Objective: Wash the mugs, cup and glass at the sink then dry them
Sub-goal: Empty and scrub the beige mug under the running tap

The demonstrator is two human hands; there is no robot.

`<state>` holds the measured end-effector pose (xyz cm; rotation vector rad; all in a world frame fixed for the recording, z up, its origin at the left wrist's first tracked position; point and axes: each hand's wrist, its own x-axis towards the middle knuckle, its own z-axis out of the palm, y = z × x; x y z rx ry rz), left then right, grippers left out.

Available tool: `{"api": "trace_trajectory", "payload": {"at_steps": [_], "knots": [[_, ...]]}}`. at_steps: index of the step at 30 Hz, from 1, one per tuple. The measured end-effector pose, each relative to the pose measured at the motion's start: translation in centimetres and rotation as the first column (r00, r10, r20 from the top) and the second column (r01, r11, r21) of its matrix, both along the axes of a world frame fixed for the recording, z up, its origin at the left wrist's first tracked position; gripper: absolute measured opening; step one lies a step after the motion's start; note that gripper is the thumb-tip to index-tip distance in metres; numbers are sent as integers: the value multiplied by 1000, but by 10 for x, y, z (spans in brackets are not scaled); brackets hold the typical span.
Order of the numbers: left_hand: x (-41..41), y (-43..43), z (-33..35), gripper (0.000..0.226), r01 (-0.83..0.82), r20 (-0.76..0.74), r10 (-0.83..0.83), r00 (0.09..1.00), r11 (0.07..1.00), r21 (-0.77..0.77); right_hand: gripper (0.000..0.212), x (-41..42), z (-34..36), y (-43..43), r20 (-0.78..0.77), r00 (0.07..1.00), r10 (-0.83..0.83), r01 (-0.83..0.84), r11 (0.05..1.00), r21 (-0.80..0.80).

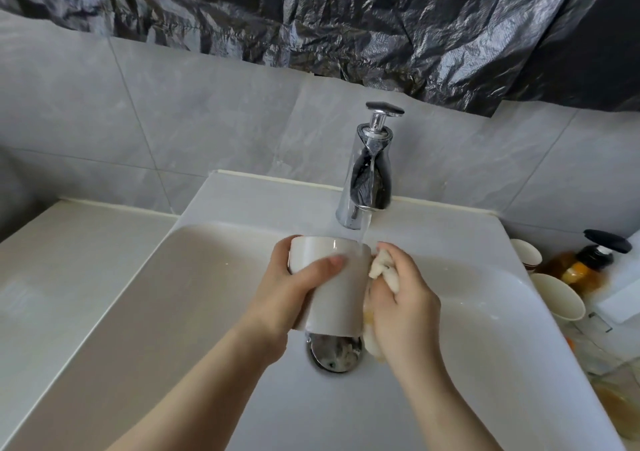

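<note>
The left hand (298,288) is wrapped around a white mug (332,291), thumb across its near side and fingers curled behind, holding it tilted with the mouth toward twelve o'clock and the base toward six. The mug hangs over the middle of the sink (485,312), directly above the drain (334,352), whose metal plug shows just below the mug's base.

The right hand (401,298) sits at three o'clock of the mug, closed tight on a pale sponge (381,267), which is bunched between the fingers and pressed against the mug's right side. A further bit of the sponge sticks out below the palm at about five o'clock of the mug.

A chrome tap (367,177) stands at twelve o'clock on the sink's back edge. Water (366,229) runs from its spout in a thin stream and lands at the mug's rim on the right, just beside the sponge.

At three o'clock of the sink, on the tabletop (69,250), two pale cups (557,298) stand close together, and just beyond them an amber pump bottle (581,263) with a black top. More glassware at four o'clock is cut off by the edge and too blurred to name.
</note>
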<state>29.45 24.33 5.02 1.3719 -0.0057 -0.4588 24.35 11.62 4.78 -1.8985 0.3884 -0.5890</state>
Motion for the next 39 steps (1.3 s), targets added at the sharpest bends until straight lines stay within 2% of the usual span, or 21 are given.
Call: {"api": "trace_trajectory", "payload": {"at_steps": [1,3,5,7,10,12,15,17,19,21,23,25,27,28,30,32,34,35,37,39], "knots": [[1,0,-2,78,-16,-72,13,997,999,-37,34,1,0,3,35,999,0,-2,999,34],[2,3,-5,87,-22,-239,-7,971,993,-118,34,2,1,9,78,995,57,-72,977,199],[4,6,-4,91,-12,-306,-31,952,990,-137,37,3,4,14,94,978,186,-208,904,373],[5,6,-4,90,15,-238,-37,970,995,-95,41,3,3,12,74,974,216,-228,891,392],[3,2,-1,87,23,-19,-22,1000,999,26,36,4,-1,4,31,999,29,-36,961,273],[0,0,2,82,33,44,-36,998,997,67,29,5,-4,0,-19,996,-85,87,963,256],[-5,-2,1,77,77,69,-83,994,993,93,19,8,-4,-6,-101,982,-159,188,842,506],[-5,-4,-1,72,86,88,-97,991,989,124,21,7,-1,-9,-106,991,-82,132,743,656],[-3,-3,-1,77,94,72,-103,992,988,121,17,4,1,-9,4,998,69,-59,829,556],[1,3,-1,84,126,-1,-126,992,990,65,23,3,1,-8,42,974,223,-219,878,426],[4,10,0,82,180,-41,-178,983,983,41,25,3,4,-9,16,980,199,-184,870,457],[7,13,-1,84,219,-50,-216,975,973,69,21,6,2,-12,-21,992,122,-85,796,599],[8,12,-4,87,233,-57,-229,972,969,83,19,10,-2,-15,-74,994,81,1,667,745],[7,11,-5,88,231,-60,-227,972,970,71,21,13,-7,-18,-95,992,82,31,570,821],[7,7,-7,87,209,-75,-206,976,977,40,29,14,-12,-19,-132,982,137,70,386,920],[5,6,-9,85,183,-95,-182,979,983,-5,35,13,-13,-18,-67,973,223,-1,292,956],[5,6,-11,90,185,-111,-188,976,982,-41,34,9,-9,-19,29,948,317,-119,268,956],[6,7,-12,91,204,-116,-208,971,978,-46,32,6,-9,-21,76,938,338,-180,287,941],[7,11,-9,85,268,-110,-271,956,963,-44,21,6,-11,-24,58,931,362,-201,372,906],[7,14,-7,82,325,-99,-329,939,944,-50,47,9,-10,-25,-3,896,443,-161,332,929]]}}
